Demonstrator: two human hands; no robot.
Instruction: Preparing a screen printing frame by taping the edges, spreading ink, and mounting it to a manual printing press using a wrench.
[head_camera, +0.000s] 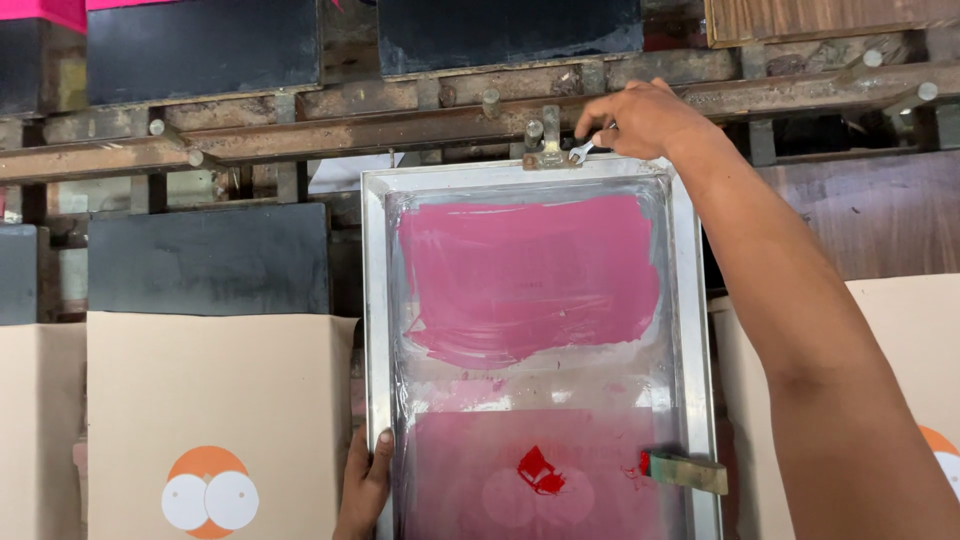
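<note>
Fingers (598, 128) of the right hand (645, 118) are closed around a small metal wrench (581, 151), which touches the clamp (546, 143) at the top middle of the frame (372, 300). This clamp hangs from the rusty rail (330, 135) just above the frame. At the lower left edge of the frame, the left hand (365, 480) grips the metal side, with the thumb (385, 440) lying on the front and the other fingers hidden behind. Inside the frame the screen (530, 280) is covered with pink ink in its upper part, and in its lower part there is a red spot (540, 470). Near the lower right side of the frame lies a squeegee (685, 470) with red on its end. Left of the frame, a beige sheet (210, 400) carries an orange and white round print (210, 493). Right of the frame, behind the right arm, another beige sheet (900, 340) is partly visible. Above the frame, beyond the rail, dark boards (200, 50) stand in a row.
</note>
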